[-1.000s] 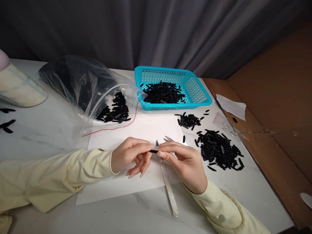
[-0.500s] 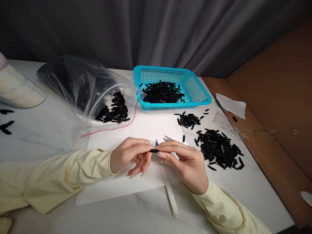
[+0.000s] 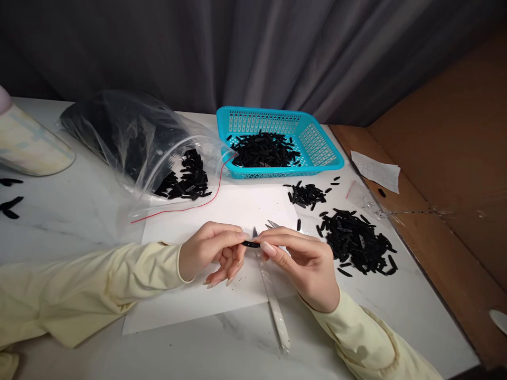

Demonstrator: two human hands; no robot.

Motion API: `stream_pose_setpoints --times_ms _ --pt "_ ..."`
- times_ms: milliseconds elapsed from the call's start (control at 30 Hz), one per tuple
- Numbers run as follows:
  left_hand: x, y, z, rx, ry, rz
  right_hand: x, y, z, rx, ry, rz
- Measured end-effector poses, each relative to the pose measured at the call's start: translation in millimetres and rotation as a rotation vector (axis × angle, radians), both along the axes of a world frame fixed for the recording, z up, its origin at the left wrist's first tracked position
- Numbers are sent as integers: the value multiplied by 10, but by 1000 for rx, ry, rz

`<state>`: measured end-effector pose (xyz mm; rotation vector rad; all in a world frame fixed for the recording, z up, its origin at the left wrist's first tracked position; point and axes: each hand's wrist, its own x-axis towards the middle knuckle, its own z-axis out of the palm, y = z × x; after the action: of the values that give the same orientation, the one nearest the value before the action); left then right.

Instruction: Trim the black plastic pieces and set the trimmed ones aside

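My left hand point(image 3: 212, 250) and my right hand point(image 3: 304, 264) meet over a white sheet of paper point(image 3: 222, 211). Between their fingertips they pinch one small black plastic piece point(image 3: 251, 244), each hand on one end. A white-handled knife point(image 3: 273, 301) lies on the paper under my right hand, its blade tip pointing away from me beside the piece. A loose heap of the same black pieces point(image 3: 356, 243) lies just right of my right hand. A smaller cluster of black pieces point(image 3: 307, 194) sits behind it.
A turquoise basket point(image 3: 320, 145) holding black pieces stands at the back. An open clear bag point(image 3: 134, 137) with black pieces spills toward the paper. A white paper scrap point(image 3: 376, 170) lies on the brown board at right. A pale object point(image 3: 27, 145) sits far left.
My right fingers have shifted slightly to the right along the black piece, exposing more of it. Everything else stays put.
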<state>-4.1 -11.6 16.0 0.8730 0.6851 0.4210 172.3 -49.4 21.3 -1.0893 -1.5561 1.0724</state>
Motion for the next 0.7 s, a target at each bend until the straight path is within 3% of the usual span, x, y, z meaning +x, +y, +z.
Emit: stream_pose_setpoints --times_ms 700 --pt "4 -13 -26 -3 -15 47 7 15 -28 -67 7 -42"
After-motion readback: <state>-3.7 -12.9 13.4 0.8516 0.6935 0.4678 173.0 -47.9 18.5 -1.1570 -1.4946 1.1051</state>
